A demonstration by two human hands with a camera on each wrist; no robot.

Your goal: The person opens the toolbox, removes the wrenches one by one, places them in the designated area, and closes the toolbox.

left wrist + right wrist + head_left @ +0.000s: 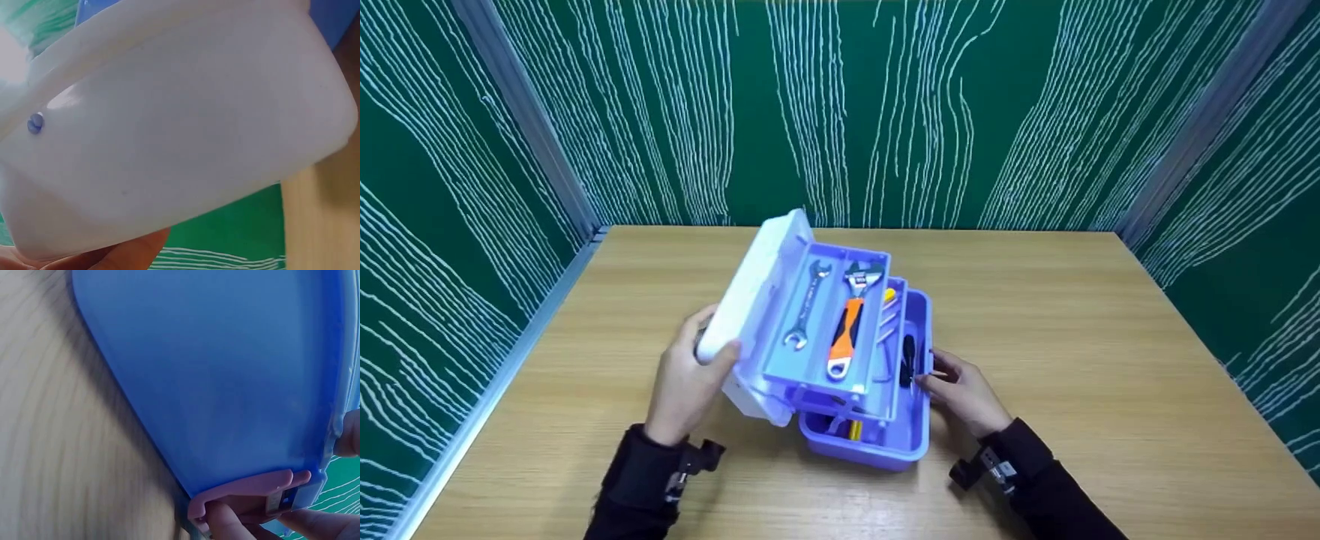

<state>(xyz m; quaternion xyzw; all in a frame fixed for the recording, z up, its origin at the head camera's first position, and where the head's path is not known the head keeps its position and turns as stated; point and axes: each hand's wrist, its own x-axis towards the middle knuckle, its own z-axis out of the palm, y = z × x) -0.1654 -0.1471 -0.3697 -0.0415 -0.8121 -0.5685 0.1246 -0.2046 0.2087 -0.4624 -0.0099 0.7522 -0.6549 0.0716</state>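
Note:
A purple toolbox (864, 452) stands on the table with its white lid (750, 277) tilted up to the left and its trays fanned out. My left hand (690, 379) grips the lid's outer edge, thumb on the near side. Over at the right wall, my right hand (967, 394) holds the box's rim, and the right wrist view shows fingers at a pink latch (247, 489). In the top tray lie an open-end wrench (808, 306) and an orange-handled adjustable wrench (847, 330). Part of the left hand is hidden behind the lid.
The wooden table (1110, 375) carries the box near its middle. Green walls (877, 112) with white wavy lines enclose the back and sides. Below the top tray sit a lower tray with several small tools and a black-handled tool (907, 360) in the base.

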